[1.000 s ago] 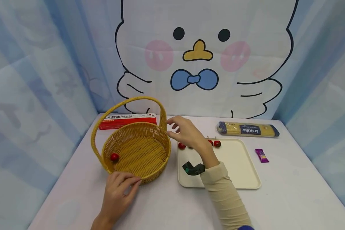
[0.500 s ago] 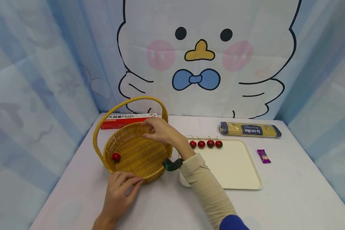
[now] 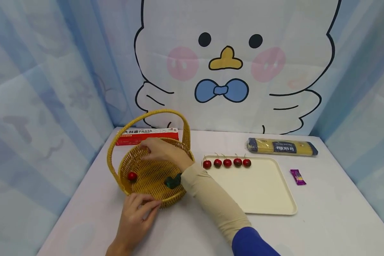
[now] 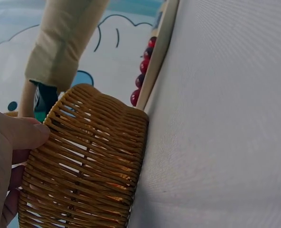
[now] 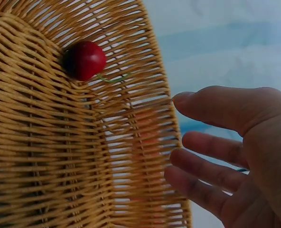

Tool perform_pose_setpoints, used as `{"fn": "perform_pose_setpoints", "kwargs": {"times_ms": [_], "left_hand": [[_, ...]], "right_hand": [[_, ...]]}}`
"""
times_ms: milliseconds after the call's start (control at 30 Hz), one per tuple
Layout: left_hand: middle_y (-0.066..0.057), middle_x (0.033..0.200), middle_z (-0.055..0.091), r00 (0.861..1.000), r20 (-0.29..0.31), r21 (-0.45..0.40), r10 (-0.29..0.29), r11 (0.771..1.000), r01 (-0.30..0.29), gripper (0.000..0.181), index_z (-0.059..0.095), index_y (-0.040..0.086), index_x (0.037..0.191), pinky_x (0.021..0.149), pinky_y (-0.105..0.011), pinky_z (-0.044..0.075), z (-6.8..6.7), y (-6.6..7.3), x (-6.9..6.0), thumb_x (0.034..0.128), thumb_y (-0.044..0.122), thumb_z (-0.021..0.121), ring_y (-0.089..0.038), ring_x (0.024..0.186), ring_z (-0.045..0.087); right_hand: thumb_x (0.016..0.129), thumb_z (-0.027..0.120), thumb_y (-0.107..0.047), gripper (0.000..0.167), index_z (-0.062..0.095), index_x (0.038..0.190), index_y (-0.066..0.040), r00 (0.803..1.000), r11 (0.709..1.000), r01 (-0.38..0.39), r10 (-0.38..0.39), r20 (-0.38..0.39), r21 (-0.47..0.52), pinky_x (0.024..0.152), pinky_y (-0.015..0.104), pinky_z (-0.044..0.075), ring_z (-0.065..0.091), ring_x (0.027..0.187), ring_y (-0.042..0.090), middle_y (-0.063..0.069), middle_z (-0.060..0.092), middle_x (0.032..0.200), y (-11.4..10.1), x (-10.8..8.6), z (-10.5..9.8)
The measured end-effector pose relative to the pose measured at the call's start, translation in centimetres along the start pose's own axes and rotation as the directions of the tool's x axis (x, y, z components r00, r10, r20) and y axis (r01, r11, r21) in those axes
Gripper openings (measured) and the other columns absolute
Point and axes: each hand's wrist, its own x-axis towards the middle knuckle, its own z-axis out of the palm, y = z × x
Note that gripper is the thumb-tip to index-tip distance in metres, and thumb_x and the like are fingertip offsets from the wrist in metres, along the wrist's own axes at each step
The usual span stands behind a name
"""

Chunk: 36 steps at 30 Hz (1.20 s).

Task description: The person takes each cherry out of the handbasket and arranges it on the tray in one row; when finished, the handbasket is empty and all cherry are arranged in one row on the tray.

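Note:
A yellow wicker basket with a tall hoop handle stands on the left of the table. My left hand pinches its near rim; the left wrist view shows the thumb against the woven wall. My right hand is over the far part of the basket. In the right wrist view its fingers are spread and hold nothing, close to the basket's rim. One red cherry with a green stem lies inside, at the basket's left side. Several more cherries form a row along the tray's far edge.
The cream tray lies right of the basket. Behind the basket is a red pasta box. A spaghetti packet lies at the back right, and a small purple-wrapped sweet sits right of the tray.
My right hand has moved left from the basket's right side to over its far part, uncovering the tray's cherries. My left hand has stayed on the rim.

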Motion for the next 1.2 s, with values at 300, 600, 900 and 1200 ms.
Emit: {"fn": "perform_pose_setpoints", "kwargs": {"times_ms": [300,600,900,1200], "left_hand": [[0.002,0.088,0.066,0.999,-0.023,0.005,0.024,1.000,-0.024,0.039,0.081,0.012,0.087,0.082,-0.032,0.033,0.0,0.0,-0.1,0.1032,0.037,0.055,-0.016,0.083,0.054],[0.002,0.088,0.065,0.999,-0.020,-0.010,0.028,1.000,-0.028,0.041,0.081,0.012,0.088,0.082,-0.031,0.033,0.1,0.0,-0.1,0.1039,0.037,0.053,-0.015,0.082,0.052],[0.002,0.087,0.066,0.998,-0.048,0.008,0.043,0.999,-0.043,0.040,0.080,0.012,0.085,0.079,-0.031,0.034,0.0,0.0,0.1,0.1033,0.037,0.055,-0.015,0.081,0.054],[0.001,0.087,0.066,0.999,-0.030,0.004,0.035,0.999,-0.035,0.040,0.081,0.012,0.087,0.080,-0.031,0.034,0.0,0.0,0.0,0.1036,0.037,0.054,-0.015,0.081,0.054]], "right_hand": [[0.097,0.068,-0.020,0.036,0.063,0.132,-0.012,0.988,0.997,0.070,-0.063,0.138,-0.045,0.103,0.019,0.045,0.058,0.117,0.010,-0.001,0.064,0.130,-1.4,2.3,2.2],[0.093,0.073,-0.021,0.031,0.070,0.124,-0.015,0.961,0.998,0.055,-0.053,0.270,0.002,0.094,0.015,0.048,0.062,0.105,0.003,-0.006,0.070,0.118,-1.9,3.1,3.7],[0.090,0.076,-0.022,0.030,0.070,0.120,-0.019,0.947,0.999,0.018,-0.002,0.322,-0.048,0.086,0.014,0.048,0.061,0.095,0.003,-0.009,0.069,0.106,-2.4,2.9,4.7],[0.091,0.076,-0.022,0.031,0.070,0.121,-0.019,0.948,0.995,0.019,0.012,0.319,-0.094,0.083,0.014,0.048,0.061,0.094,0.003,-0.009,0.069,0.106,-2.7,2.9,5.0]]}}
